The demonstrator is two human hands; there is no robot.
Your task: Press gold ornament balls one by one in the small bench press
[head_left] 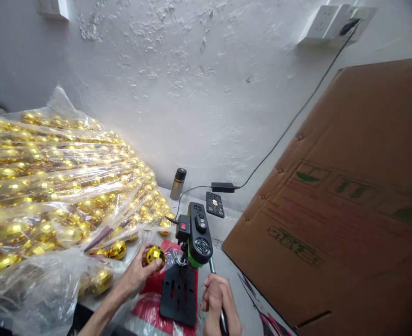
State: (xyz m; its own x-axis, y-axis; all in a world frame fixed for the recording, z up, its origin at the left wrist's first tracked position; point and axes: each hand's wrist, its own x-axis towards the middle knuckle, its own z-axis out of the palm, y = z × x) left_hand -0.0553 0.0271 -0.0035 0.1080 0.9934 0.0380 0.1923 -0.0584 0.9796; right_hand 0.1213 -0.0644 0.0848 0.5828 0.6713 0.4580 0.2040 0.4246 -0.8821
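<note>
My left hand (136,275) is closed around a gold mirrored ball (155,255), with the thumb along its near side. Just right of that ball stands a black bench machine (200,233) with round vents, a red switch and a green band. It rests on a slotted black base plate (179,298). My right hand (221,301) is wrapped around a rod with a black handle (224,323). The rod's metal end runs up beside the machine's right side; whether it is joined there, I cannot tell. Red plastic (150,305) lies beneath the base plate.
A large clear bag (62,177) full of gold balls fills the left side. Behind the machine are a dark-capped bottle (178,184), a black phone-like slab (215,204) and a power adapter (223,187). Its cord climbs to a wall socket (349,25). A cardboard box (331,186) leans at right.
</note>
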